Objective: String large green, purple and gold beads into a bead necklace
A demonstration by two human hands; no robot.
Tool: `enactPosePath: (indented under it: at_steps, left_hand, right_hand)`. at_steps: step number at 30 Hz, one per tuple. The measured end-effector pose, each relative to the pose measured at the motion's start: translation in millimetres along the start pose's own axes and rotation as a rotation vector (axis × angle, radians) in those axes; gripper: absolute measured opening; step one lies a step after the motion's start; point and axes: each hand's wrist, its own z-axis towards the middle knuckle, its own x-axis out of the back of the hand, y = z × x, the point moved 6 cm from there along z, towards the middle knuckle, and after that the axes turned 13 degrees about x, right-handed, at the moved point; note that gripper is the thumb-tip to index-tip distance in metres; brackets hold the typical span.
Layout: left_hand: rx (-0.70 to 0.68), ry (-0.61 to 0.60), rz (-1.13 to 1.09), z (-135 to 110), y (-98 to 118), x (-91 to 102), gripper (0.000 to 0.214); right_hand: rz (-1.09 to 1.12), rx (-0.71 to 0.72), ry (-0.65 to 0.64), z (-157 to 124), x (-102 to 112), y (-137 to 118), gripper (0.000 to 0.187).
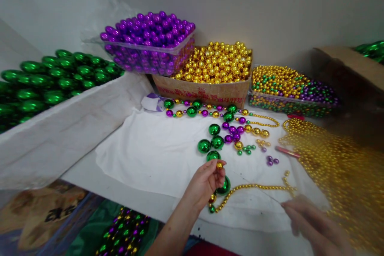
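My left hand (pixel 207 182) pinches a small gold bead (pixel 220 165) between thumb and fingertips above the white cloth (pixel 144 152). A large green bead (pixel 223 186) and a string of small gold beads (pixel 255 186) lie just beyond its fingers. Blurred by motion, my right hand (pixel 315 220) has thumb and finger closed on a thin thread (pixel 265 194) that runs toward my left hand; a needle on it cannot be made out. Loose green beads (pixel 214 129), purple beads (pixel 232 130) and small gold beads (pixel 256 131) lie beyond both hands.
At the back stand a clear bin of purple beads (pixel 177 50), a cardboard box of gold beads (pixel 201 92) and a bin of small mixed beads (pixel 279 102). A white box (pixel 75 122) of green beads is left. Gold bead strands (pixel 339 168) heap at right.
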Motion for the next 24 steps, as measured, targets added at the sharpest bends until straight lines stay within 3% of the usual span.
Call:
enactPosePath:
  at_steps: [4, 9, 24]
  left_hand:
    - [0.034, -0.023, -0.069, 2, -2, 1.7, 0.02]
    - [0.11, -0.074, -0.143, 2, -6, 3.8, 0.021]
    - [0.084, -0.079, -0.044, 1, -7, 3.2, 0.026]
  right_hand:
    - [0.051, -0.088, 0.037, -3, -3, 4, 0.024]
    - [0.118, -0.172, 0.12, -10, -12, 12, 0.025]
    - [0.123, -0.183, 0.182, -11, -17, 7, 0.023]
